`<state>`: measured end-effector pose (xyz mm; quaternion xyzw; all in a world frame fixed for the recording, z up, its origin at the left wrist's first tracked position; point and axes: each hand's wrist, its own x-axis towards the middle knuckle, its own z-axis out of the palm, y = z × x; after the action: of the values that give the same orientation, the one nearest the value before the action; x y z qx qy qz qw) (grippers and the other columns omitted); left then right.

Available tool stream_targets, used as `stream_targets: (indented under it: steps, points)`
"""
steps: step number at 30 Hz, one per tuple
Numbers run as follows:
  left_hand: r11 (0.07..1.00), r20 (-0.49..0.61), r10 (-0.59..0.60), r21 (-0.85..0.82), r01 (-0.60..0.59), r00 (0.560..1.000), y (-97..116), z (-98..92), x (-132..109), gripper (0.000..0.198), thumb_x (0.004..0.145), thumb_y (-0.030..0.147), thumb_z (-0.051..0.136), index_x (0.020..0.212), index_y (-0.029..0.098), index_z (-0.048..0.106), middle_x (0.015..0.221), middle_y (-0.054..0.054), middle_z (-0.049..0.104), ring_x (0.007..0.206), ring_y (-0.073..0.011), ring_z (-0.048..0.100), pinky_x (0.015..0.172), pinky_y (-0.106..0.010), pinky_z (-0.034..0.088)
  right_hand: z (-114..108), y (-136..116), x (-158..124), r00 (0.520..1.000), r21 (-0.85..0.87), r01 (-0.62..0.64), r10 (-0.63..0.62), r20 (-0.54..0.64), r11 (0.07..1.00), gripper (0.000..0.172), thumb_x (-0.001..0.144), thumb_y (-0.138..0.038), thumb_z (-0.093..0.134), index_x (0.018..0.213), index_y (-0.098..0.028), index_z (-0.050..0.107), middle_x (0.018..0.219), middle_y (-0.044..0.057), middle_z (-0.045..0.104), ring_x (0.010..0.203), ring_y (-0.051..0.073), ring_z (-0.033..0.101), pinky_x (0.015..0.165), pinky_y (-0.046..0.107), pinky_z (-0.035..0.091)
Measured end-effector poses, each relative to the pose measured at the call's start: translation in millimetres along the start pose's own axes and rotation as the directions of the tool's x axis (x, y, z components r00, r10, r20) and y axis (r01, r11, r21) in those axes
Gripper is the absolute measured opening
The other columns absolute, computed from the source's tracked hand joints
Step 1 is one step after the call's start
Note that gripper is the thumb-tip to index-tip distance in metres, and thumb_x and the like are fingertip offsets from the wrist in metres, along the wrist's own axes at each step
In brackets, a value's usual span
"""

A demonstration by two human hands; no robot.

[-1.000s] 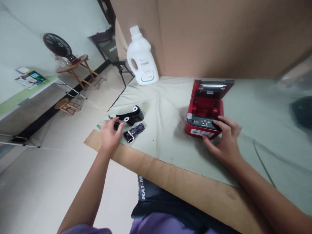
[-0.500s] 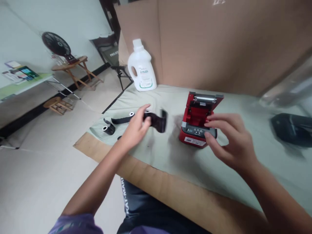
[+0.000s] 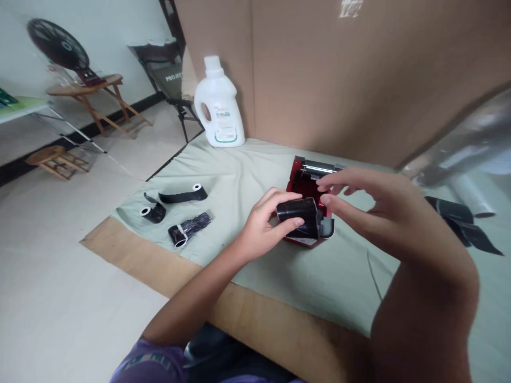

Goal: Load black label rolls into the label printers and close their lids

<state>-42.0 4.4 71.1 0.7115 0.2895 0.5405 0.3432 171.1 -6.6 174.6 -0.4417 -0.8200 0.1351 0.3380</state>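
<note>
My left hand [image 3: 265,223] grips a black roll [image 3: 297,209] between thumb and fingers, with a loose strip hanging below it. The roll is held over the front of a small red label printer [image 3: 294,174], whose lid stands raised, and hides much of its front panel. My right hand [image 3: 371,207] is at the printer's right side, thumb and fingers apart, fingertips over the open compartment; nothing shows between them. Whether those fingertips touch the printer I cannot tell.
Several black rolls lie left on the green cloth [image 3: 255,159], one with a long unrolled strip [image 3: 175,197]. A white jug [image 3: 221,109] stands behind, against a cardboard panel [image 3: 303,69]. More black material [image 3: 455,210] and a plastic-wrapped roll [image 3: 471,191] lie at right.
My left hand has carried the black roll rightward to the printer, over its front. My right hand stays by the printer, fingers still apart. The view has shifted to the right.
</note>
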Motion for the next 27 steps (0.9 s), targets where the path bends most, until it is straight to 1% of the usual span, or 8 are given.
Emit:
stream_targets:
  steps: [7,13,15,17,19,21,23,27]
  points:
    - [0.965,-0.017,-0.157,-0.213,0.150,0.987,-1,20.8,-12,0.057,0.091,0.040,0.073,0.142,0.028,0.050,0.121,-0.007,0.060,0.098,-0.0176,0.063,0.085,-0.029,0.054,2,-16,6,0.937,0.079,-0.071,0.039,0.347,0.994,0.017,0.095,-0.031,0.060,0.100,-0.023,0.075,0.084,0.000,0.074,0.071,0.016,0.064,0.063,0.027,0.046]
    - [0.924,-0.039,-0.243,-0.315,0.219,0.969,-4,28.5,-14,0.061,0.088,0.042,0.076,0.141,0.026,0.050,0.120,-0.008,0.065,0.104,-0.0202,0.066,0.091,-0.032,0.054,8,-12,5,0.900,0.065,-0.117,0.078,0.429,0.991,0.018,0.092,-0.027,0.061,0.106,-0.025,0.073,0.090,0.000,0.075,0.070,0.015,0.063,0.061,0.026,0.046]
    - [0.913,-0.047,-0.256,-0.340,0.226,0.966,-4,28.3,-13,0.065,0.086,0.043,0.078,0.141,0.025,0.049,0.112,-0.007,0.068,0.098,-0.0194,0.067,0.085,-0.030,0.055,8,-9,4,0.923,0.065,-0.087,0.056,0.382,0.994,0.018,0.094,-0.028,0.059,0.106,-0.025,0.073,0.092,0.001,0.075,0.073,0.016,0.064,0.064,0.028,0.048]
    - [0.914,-0.031,-0.277,-0.318,0.253,0.960,-3,27.2,-13,0.062,0.084,0.043,0.079,0.137,0.023,0.054,0.100,-0.004,0.070,0.088,-0.0183,0.067,0.078,-0.028,0.054,4,-4,2,0.974,0.061,-0.068,0.053,0.220,0.996,0.021,0.096,-0.032,0.057,0.109,-0.025,0.072,0.096,0.003,0.075,0.078,0.019,0.066,0.069,0.031,0.050]
    - [0.920,0.023,-0.322,-0.227,0.319,0.946,1,26.6,-15,0.045,0.082,0.044,0.079,0.117,0.018,0.066,0.084,-0.001,0.068,0.075,-0.0161,0.063,0.069,-0.026,0.050,-2,2,-2,0.997,0.077,-0.082,0.081,0.014,0.994,0.024,0.097,-0.036,0.056,0.114,-0.025,0.070,0.100,0.005,0.075,0.081,0.021,0.066,0.072,0.034,0.052]
    - [0.911,0.075,-0.383,-0.133,0.390,0.921,5,27.5,-21,0.033,0.082,0.047,0.077,0.090,0.016,0.069,0.072,0.000,0.063,0.066,-0.0141,0.057,0.061,-0.025,0.045,-9,10,-6,0.987,0.109,-0.120,0.130,-0.090,0.987,0.027,0.097,-0.038,0.057,0.117,-0.025,0.069,0.099,0.006,0.074,0.081,0.021,0.066,0.071,0.036,0.052]
    - [0.882,0.125,-0.445,-0.111,0.458,0.887,6,30.1,-31,0.040,0.084,0.053,0.073,0.074,0.015,0.066,0.065,0.000,0.061,0.061,-0.0135,0.054,0.058,-0.025,0.042,-13,20,-9,0.984,0.111,-0.152,0.161,-0.080,0.982,0.027,0.096,-0.040,0.057,0.115,-0.025,0.069,0.095,0.005,0.073,0.079,0.021,0.066,0.070,0.036,0.052]
    - [0.796,0.336,-0.505,-0.175,0.579,0.795,-3,39.6,-57,0.057,0.091,0.064,0.059,0.060,0.016,0.062,0.059,-0.006,0.064,0.059,-0.0152,0.056,0.062,-0.027,0.045,-3,38,-7,0.978,-0.010,-0.197,0.197,0.073,0.980,0.023,0.095,-0.037,0.056,0.107,-0.023,0.069,0.094,0.004,0.073,0.081,0.021,0.065,0.073,0.035,0.050]
